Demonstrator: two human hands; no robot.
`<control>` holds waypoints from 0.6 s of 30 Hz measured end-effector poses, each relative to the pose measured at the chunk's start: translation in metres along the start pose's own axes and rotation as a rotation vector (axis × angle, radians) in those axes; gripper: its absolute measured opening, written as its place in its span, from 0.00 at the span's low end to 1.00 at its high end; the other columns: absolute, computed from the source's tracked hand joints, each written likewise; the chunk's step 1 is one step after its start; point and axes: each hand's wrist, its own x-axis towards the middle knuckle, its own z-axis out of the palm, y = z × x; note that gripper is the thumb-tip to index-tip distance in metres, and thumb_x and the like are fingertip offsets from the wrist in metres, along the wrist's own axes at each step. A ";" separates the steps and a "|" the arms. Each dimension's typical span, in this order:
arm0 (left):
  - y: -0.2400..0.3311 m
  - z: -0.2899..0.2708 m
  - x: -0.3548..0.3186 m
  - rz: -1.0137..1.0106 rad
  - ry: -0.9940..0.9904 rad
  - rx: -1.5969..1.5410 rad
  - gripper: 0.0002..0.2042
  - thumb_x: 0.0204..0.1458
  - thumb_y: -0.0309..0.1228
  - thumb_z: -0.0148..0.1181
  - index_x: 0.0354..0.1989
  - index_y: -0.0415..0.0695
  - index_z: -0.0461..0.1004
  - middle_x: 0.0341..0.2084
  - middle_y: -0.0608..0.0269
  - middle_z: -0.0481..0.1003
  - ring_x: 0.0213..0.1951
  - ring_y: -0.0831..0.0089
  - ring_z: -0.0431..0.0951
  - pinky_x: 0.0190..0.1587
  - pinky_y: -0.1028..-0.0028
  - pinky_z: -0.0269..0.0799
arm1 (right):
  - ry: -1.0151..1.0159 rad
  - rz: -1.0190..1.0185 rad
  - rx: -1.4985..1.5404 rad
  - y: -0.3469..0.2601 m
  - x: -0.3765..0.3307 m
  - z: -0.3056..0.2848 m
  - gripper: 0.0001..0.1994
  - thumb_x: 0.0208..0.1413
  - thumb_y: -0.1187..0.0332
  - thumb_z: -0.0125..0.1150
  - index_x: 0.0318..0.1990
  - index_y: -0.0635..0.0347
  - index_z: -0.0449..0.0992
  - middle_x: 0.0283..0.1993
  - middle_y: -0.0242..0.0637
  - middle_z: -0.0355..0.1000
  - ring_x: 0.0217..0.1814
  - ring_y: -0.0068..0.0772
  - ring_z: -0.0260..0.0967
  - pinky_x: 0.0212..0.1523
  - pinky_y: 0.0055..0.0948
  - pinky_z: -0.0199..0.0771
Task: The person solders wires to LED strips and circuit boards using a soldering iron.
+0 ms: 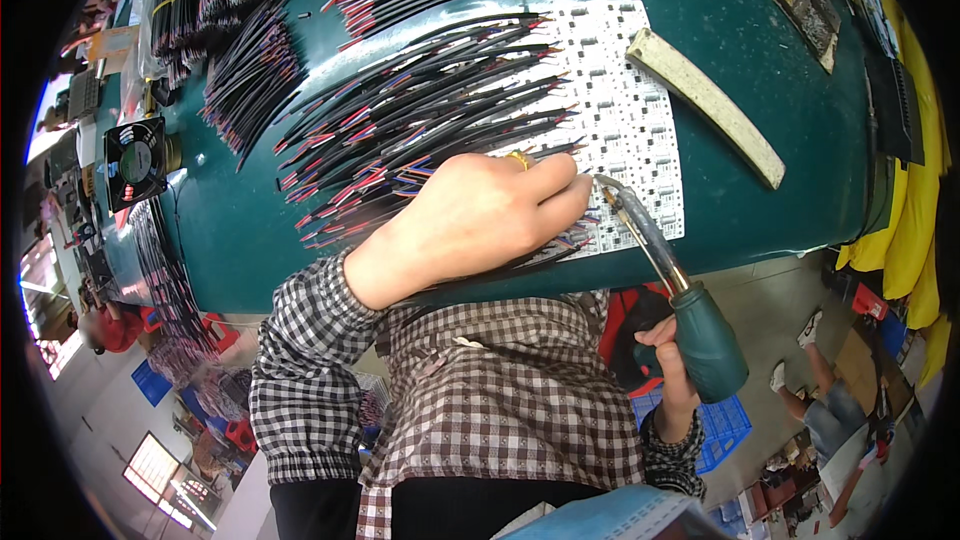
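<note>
My left hand (480, 220), with a gold ring on one finger, presses down on a fan of black wires with red and blue ends (420, 120) that lie across a white circuit panel (640, 130) on the green table. My right hand (672, 370) grips the green handle of a soldering iron (700, 330). The iron's metal tip (606, 184) meets the panel right beside my left fingertips.
More bundles of black wires (240, 30) lie at the table's far left. A small black fan (136, 162) stands at the left edge. A long pale strip (705, 105) lies right of the panel. The green table top (740, 30) curves away behind; yellow cloth (915, 230) hangs at right.
</note>
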 end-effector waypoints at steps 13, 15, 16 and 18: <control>0.001 0.000 0.000 -0.006 0.006 0.007 0.21 0.42 0.27 0.58 0.49 0.44 0.75 0.31 0.68 0.69 0.17 0.75 0.70 0.20 0.75 0.69 | -0.011 -0.093 0.021 -0.003 0.003 0.000 0.11 0.56 0.70 0.55 0.39 0.72 0.69 0.33 0.43 0.67 0.35 0.33 0.68 0.41 0.36 0.79; 0.001 0.000 0.000 -0.007 0.009 0.009 0.21 0.42 0.27 0.58 0.49 0.44 0.75 0.31 0.68 0.69 0.17 0.75 0.70 0.20 0.75 0.69 | 0.024 -0.065 0.074 -0.007 0.004 0.002 0.13 0.56 0.69 0.56 0.39 0.73 0.69 0.32 0.44 0.67 0.33 0.33 0.69 0.39 0.36 0.79; 0.001 0.000 0.000 -0.008 0.013 0.011 0.21 0.42 0.27 0.58 0.49 0.44 0.75 0.31 0.68 0.69 0.17 0.75 0.70 0.20 0.75 0.69 | 0.024 -0.065 0.074 -0.008 0.006 0.002 0.13 0.56 0.69 0.56 0.39 0.73 0.69 0.32 0.44 0.67 0.33 0.33 0.69 0.39 0.36 0.79; 0.002 0.000 0.000 -0.016 0.001 0.006 0.23 0.41 0.27 0.59 0.51 0.45 0.74 0.31 0.68 0.69 0.18 0.74 0.71 0.21 0.74 0.69 | -0.024 -0.121 0.036 -0.010 0.008 0.000 0.13 0.56 0.68 0.56 0.39 0.74 0.69 0.31 0.44 0.67 0.33 0.34 0.69 0.39 0.34 0.80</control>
